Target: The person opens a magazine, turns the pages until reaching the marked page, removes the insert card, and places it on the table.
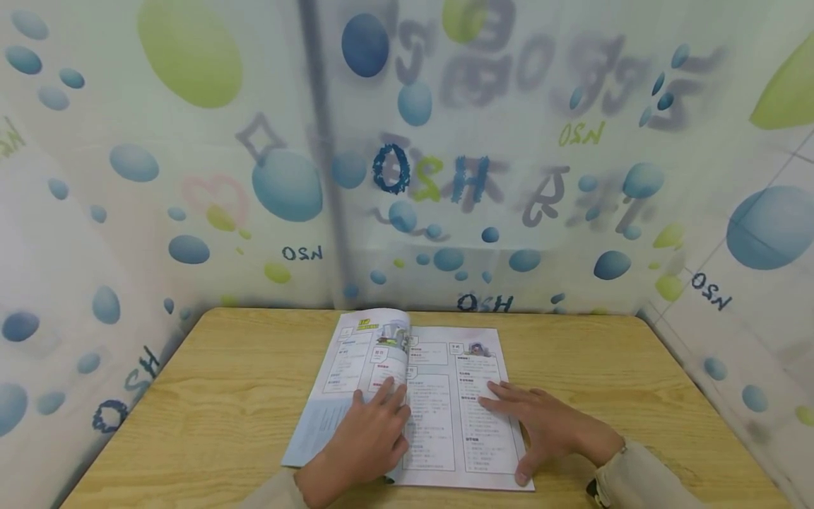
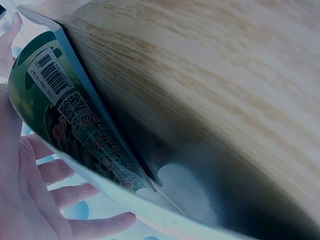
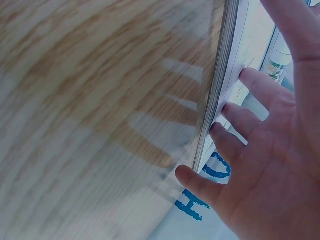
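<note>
An open magazine (image 1: 435, 403) with printed columns and small pictures lies on the table, its left page curving up near the fold. My left hand (image 1: 365, 438) rests on the left page beside the fold, fingers extended. From below, the left wrist view shows the magazine's green back cover (image 2: 50, 75) with a barcode, bowed up from the wood, and the left hand's spread fingers (image 2: 75, 195). My right hand (image 1: 547, 424) lies over the right page's outer edge, fingers spread on the paper and thumb near the lower corner. Its fingertips touch the page's edge in the right wrist view.
The wooden table (image 1: 222, 382) extends to both sides of the magazine. A translucent curtain (image 1: 381, 233) printed with blue and green drops hangs behind the table and along both sides. Part of a white cylinder (image 3: 277, 60) with green print shows in the right wrist view.
</note>
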A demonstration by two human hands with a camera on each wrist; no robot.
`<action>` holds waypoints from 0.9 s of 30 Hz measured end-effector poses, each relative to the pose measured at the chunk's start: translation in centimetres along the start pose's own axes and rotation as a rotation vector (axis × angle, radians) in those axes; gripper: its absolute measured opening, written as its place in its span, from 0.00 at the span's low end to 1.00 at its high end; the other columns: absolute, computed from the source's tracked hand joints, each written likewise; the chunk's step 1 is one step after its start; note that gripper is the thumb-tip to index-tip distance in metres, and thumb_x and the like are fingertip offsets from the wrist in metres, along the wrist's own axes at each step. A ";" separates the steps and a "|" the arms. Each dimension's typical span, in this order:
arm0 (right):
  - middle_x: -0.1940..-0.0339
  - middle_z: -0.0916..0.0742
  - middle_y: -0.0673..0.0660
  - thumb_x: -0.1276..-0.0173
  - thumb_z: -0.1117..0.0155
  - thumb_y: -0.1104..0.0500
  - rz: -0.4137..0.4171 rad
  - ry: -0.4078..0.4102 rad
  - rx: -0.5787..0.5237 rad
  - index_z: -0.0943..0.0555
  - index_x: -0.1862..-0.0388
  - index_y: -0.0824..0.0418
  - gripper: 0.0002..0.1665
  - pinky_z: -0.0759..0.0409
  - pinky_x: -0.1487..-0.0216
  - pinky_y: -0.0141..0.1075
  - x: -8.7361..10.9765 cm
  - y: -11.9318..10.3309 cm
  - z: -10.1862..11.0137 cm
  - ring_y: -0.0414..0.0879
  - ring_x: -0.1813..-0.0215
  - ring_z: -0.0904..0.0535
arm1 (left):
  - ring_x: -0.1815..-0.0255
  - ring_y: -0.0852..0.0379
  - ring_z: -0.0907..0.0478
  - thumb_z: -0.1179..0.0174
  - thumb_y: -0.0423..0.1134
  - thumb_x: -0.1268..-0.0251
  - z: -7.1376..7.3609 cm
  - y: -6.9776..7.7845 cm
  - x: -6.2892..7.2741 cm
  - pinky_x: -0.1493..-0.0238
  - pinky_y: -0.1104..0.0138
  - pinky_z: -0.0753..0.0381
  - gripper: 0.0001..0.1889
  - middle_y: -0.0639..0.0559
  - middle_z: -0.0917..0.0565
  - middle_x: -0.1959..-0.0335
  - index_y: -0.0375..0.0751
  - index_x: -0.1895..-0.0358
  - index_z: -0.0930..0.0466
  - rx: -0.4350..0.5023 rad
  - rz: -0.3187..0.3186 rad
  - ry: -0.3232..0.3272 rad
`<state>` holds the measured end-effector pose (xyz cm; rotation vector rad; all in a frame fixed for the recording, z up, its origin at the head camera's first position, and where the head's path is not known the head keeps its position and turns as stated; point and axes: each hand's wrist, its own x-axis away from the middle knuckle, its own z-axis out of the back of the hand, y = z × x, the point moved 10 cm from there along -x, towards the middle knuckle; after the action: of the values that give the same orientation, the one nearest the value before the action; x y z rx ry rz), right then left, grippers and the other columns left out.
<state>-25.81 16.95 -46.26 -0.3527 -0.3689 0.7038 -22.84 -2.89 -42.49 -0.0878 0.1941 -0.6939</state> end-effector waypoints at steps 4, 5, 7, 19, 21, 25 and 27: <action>0.20 0.39 0.61 0.63 0.25 0.25 0.001 0.000 -0.002 0.37 0.22 0.47 0.69 0.42 0.34 0.68 0.0 0.0 0.0 0.64 0.23 0.44 | 0.33 0.42 0.29 0.40 0.47 0.40 0.2 0.0 0.0 0.56 0.37 0.22 0.16 0.43 0.22 0.37 0.42 0.54 0.16 -0.001 0.000 0.008; 0.20 0.39 0.61 0.63 0.25 0.25 0.000 0.000 0.000 0.37 0.21 0.47 0.69 0.42 0.34 0.68 0.0 0.1 0.0 0.64 0.23 0.44 | 0.33 0.42 0.29 0.40 0.47 0.39 0.2 0.0 0.0 0.56 0.37 0.22 0.16 0.43 0.22 0.37 0.42 0.54 0.16 0.000 0.001 0.007; 0.20 0.39 0.61 0.63 0.25 0.25 -0.001 0.000 0.003 0.38 0.21 0.47 0.69 0.42 0.34 0.68 -0.1 0.1 -0.1 0.64 0.22 0.44 | 0.33 0.42 0.29 0.41 0.47 0.39 0.1 0.0 -0.1 0.55 0.37 0.22 0.16 0.43 0.22 0.37 0.42 0.54 0.16 0.005 0.001 0.002; 0.20 0.37 0.58 0.60 0.26 0.24 -0.028 -0.010 -0.009 0.36 0.22 0.45 0.66 0.43 0.33 0.67 -0.2 0.2 0.0 0.61 0.22 0.43 | 0.32 0.41 0.30 0.41 0.47 0.37 -0.5 -0.1 0.0 0.55 0.35 0.23 0.16 0.43 0.22 0.37 0.41 0.53 0.15 0.064 0.016 -0.027; 0.21 0.37 0.58 0.60 0.27 0.24 -0.033 -0.009 -0.004 0.36 0.23 0.45 0.65 0.43 0.32 0.67 -0.2 0.3 0.0 0.60 0.22 0.42 | 0.32 0.41 0.30 0.42 0.48 0.37 -0.5 -0.1 0.0 0.56 0.35 0.23 0.16 0.43 0.22 0.37 0.41 0.54 0.15 0.067 0.018 -0.015; 0.21 0.36 0.57 0.58 0.28 0.23 -0.040 -0.006 -0.001 0.35 0.23 0.44 0.63 0.44 0.32 0.67 -0.2 0.4 0.1 0.60 0.23 0.41 | 0.33 0.42 0.29 0.43 0.56 0.34 -0.6 -0.1 0.0 0.56 0.37 0.22 0.22 0.43 0.22 0.37 0.41 0.53 0.15 0.062 0.023 -0.003; 0.21 0.36 0.57 0.57 0.29 0.23 -0.035 0.000 0.001 0.34 0.23 0.45 0.62 0.43 0.33 0.67 -0.2 0.3 0.2 0.61 0.23 0.41 | 0.33 0.42 0.30 0.45 0.61 0.34 -0.7 -0.2 -0.1 0.55 0.38 0.22 0.26 0.43 0.23 0.36 0.42 0.50 0.15 0.059 0.028 -0.022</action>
<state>-26.21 17.09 -46.27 -0.3443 -0.3742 0.6699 -23.15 -2.98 -43.16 -0.0362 0.1532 -0.6699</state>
